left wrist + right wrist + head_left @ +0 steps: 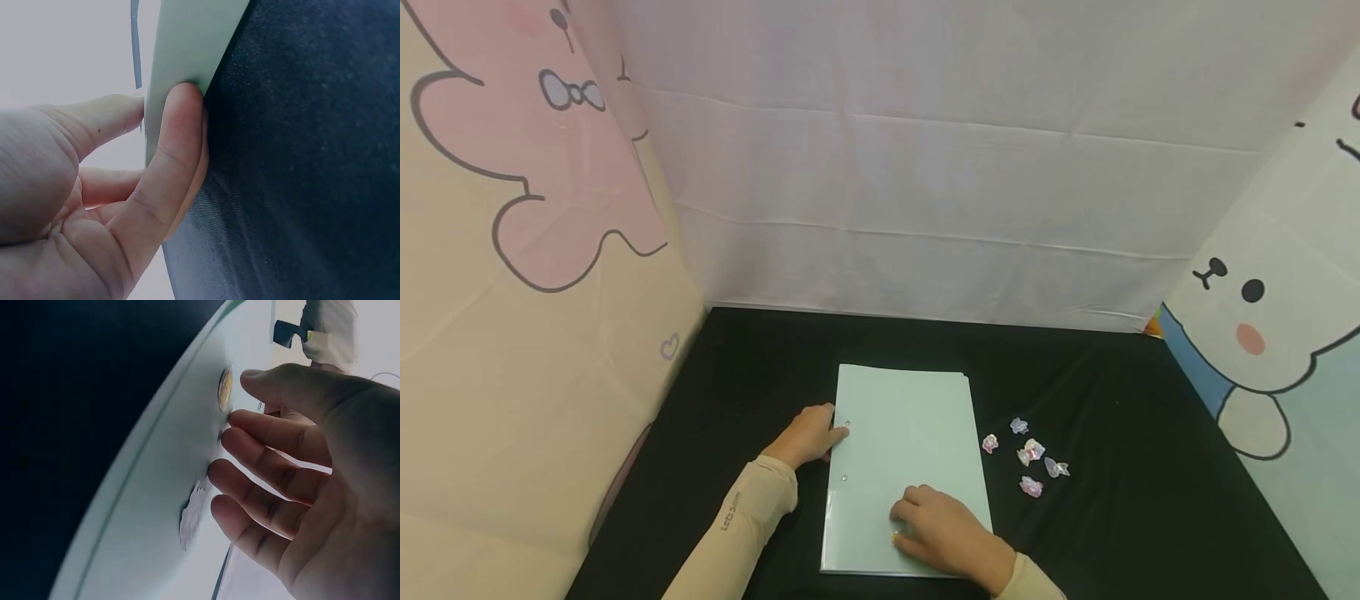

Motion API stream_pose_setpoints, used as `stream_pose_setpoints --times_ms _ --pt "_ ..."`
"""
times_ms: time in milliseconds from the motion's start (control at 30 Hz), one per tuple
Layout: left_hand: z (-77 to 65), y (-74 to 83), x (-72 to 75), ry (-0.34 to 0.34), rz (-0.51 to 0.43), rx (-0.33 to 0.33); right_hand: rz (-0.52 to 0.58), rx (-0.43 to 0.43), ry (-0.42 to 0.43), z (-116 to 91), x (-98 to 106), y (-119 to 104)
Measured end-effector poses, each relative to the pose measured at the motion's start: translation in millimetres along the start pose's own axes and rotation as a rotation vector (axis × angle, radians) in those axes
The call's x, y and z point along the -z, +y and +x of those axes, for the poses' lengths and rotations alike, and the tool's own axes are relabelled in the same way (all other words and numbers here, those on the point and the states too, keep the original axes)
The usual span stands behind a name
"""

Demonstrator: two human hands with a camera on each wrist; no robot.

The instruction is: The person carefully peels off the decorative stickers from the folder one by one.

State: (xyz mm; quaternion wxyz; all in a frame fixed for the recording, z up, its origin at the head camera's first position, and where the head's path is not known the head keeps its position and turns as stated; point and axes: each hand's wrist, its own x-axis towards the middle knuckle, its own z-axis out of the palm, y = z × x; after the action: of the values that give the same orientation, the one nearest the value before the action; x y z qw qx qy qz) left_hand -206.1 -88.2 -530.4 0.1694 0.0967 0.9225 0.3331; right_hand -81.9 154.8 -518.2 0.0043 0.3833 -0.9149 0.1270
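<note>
A pale green file folder (910,433) lies on the black cloth, with two small rivets near its left edge. My left hand (811,435) grips that edge, thumb over the top and fingers against the spine (187,44). Over the folder's lower right part is my right hand (936,529), fingers spread and loosely bent, fingertips right at the surface. Near its thumb, in the right wrist view, a small round yellow piece (225,389) shows on the folder. A pale, jagged-edged patch (192,515) shows there too, by the other fingertips.
To the folder's right lie several small shiny ornaments, among them a lilac one (1018,426), a pink one (1032,487) and a bow-shaped one (1057,467). The black cloth (1135,500) covers the table. Printed cartoon sheets (587,192) hang around it.
</note>
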Motion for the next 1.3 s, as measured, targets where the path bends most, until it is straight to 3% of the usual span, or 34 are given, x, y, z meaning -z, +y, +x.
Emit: stream_pose_setpoints --times_ms 433,667,933,1300 --pt "-0.8 0.4 1.2 -0.006 0.005 -0.004 -0.043 0.013 -0.027 -2 -2 -6" --pt "-1.2 0.3 0.7 -0.006 0.011 -0.003 -0.017 0.008 0.028 -2 -7 -7" --pt "-1.1 -0.9 0.8 -0.008 0.002 -0.019 0.063 -0.118 0.036 -9 -3 -1" --pt "-2.2 2.1 3.2 -0.008 0.004 -0.006 0.125 -0.342 0.08 -48 10 38"
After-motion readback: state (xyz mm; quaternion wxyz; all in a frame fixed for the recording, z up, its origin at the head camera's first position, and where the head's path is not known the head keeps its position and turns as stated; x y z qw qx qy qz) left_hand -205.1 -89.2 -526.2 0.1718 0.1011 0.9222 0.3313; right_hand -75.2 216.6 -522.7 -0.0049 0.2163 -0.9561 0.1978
